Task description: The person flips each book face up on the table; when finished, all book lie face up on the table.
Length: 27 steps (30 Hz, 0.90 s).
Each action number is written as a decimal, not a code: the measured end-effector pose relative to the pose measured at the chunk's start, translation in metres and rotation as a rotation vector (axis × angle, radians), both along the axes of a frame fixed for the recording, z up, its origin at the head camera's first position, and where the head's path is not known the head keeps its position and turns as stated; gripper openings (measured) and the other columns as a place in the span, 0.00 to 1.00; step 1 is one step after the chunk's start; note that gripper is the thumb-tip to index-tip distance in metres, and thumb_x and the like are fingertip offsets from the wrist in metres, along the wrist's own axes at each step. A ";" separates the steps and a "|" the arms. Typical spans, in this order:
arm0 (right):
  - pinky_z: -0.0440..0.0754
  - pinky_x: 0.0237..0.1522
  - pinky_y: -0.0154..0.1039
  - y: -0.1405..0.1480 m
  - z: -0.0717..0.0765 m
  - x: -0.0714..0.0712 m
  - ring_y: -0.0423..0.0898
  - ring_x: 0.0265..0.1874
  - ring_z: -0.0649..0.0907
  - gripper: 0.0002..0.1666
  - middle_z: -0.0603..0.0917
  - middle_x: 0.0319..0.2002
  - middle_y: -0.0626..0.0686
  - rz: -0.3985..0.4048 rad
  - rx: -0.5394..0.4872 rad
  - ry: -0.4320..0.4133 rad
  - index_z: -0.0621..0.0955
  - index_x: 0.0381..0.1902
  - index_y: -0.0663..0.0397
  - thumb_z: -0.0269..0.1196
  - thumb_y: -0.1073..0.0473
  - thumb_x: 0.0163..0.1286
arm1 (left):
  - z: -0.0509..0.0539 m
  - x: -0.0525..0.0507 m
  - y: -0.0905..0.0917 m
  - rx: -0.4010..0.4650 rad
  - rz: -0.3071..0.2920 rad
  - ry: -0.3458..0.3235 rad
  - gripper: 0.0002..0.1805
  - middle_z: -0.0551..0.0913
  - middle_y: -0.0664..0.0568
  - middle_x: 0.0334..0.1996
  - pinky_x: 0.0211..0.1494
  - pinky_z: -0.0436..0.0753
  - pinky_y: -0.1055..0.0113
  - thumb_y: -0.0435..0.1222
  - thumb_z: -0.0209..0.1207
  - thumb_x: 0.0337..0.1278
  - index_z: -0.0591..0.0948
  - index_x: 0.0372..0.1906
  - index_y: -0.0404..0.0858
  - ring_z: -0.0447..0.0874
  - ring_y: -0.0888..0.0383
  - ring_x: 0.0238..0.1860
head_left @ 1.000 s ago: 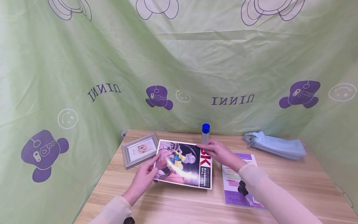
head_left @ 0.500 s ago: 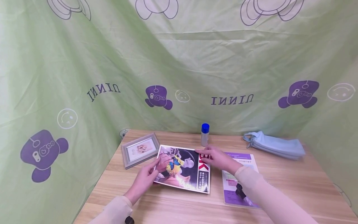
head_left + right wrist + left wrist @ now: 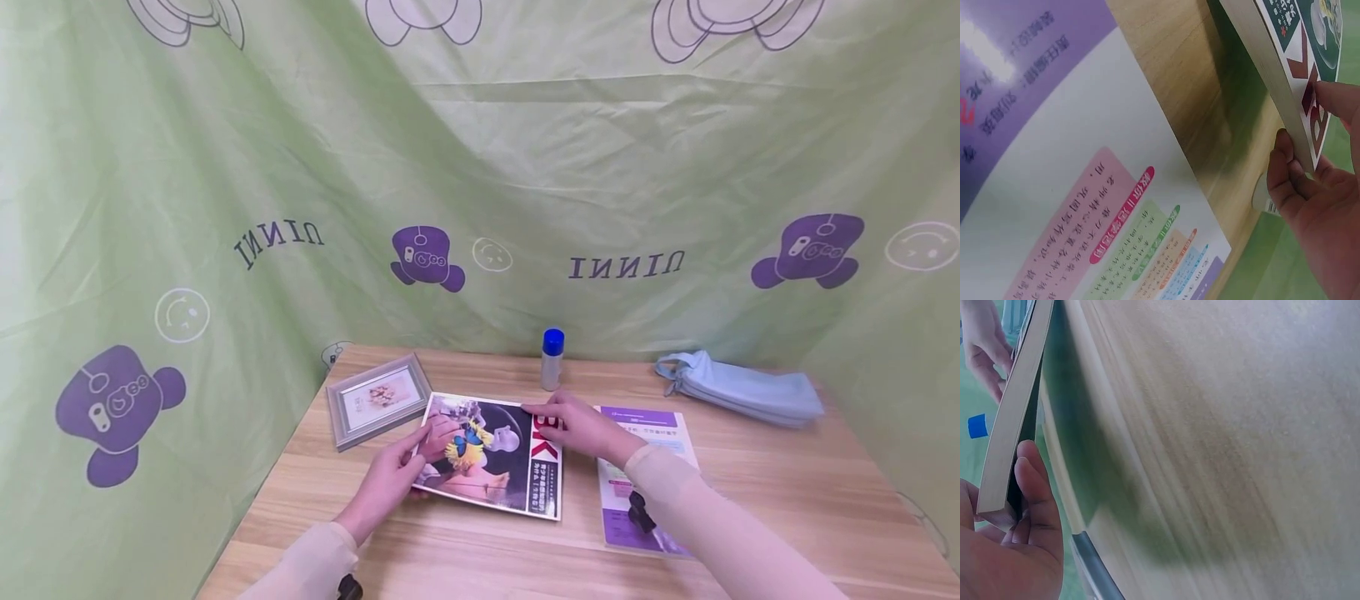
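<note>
Cloth (image 3: pixel 337 150), green with purple figures, is hanging across the whole upper part of the head view. Below it the counter (image 3: pixel 465 558) is spreading along the bottom and bearing the rest. The book (image 3: pixel 480 458) is sitting at lower centre, cover facing up; both wrist views are showing a gap and a shadow beneath, so it is being held off the counter at a tilt. To its right the booklet (image 3: pixel 618 500) is lying flat, partly hidden by the right arm. The pouch (image 3: pixel 742 389) is resting on its side at right, probably because it is too soft to stand. The frame (image 3: pixel 382 400) is lying face up, just beside the book's upper-left corner; whether they are touching I cannot tell.

The hands are both gripping the book: the left hand (image 3: pixel 386 483) is pinching its left edge, fingers beneath, and the right hand (image 3: pixel 585 427) is pinching its upper-right corner between the cover and the underside. Opposite holds are likely keeping the thick book level and steady. The bottle (image 3: pixel 552 362) is standing upright behind, its flat base presumably keeping it stable.
</note>
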State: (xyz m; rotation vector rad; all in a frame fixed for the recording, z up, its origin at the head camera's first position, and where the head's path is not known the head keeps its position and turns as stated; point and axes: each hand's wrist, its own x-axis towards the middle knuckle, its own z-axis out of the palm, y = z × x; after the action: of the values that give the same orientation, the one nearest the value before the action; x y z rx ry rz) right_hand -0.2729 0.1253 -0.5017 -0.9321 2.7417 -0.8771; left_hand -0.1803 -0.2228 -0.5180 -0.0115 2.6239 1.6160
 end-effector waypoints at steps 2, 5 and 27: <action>0.78 0.36 0.38 0.000 -0.002 0.000 0.46 0.37 0.76 0.28 0.77 0.43 0.54 -0.005 -0.001 -0.008 0.81 0.70 0.48 0.69 0.61 0.72 | -0.002 -0.001 0.000 0.021 -0.011 -0.019 0.33 0.72 0.48 0.26 0.26 0.88 0.61 0.30 0.57 0.67 0.73 0.77 0.45 0.77 0.55 0.26; 0.78 0.35 0.38 -0.001 -0.005 0.001 0.46 0.36 0.75 0.29 0.76 0.43 0.54 -0.017 -0.004 -0.022 0.81 0.69 0.48 0.71 0.60 0.71 | -0.006 -0.002 -0.001 0.028 -0.027 -0.044 0.33 0.74 0.47 0.27 0.26 0.88 0.60 0.32 0.57 0.69 0.71 0.78 0.45 0.80 0.54 0.24; 0.79 0.38 0.43 -0.013 -0.014 0.005 0.45 0.34 0.75 0.32 0.74 0.46 0.54 0.012 0.109 -0.049 0.79 0.71 0.49 0.71 0.54 0.70 | -0.021 0.005 -0.009 -0.068 -0.105 -0.070 0.31 0.75 0.51 0.17 0.15 0.79 0.65 0.33 0.55 0.74 0.67 0.79 0.36 0.78 0.57 0.14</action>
State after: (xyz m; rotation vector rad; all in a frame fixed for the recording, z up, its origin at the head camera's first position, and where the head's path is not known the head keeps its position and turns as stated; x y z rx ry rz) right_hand -0.2678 0.1122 -0.5153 -0.8947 2.7089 -0.7307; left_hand -0.1749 -0.2313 -0.5392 0.0638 2.5793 1.4662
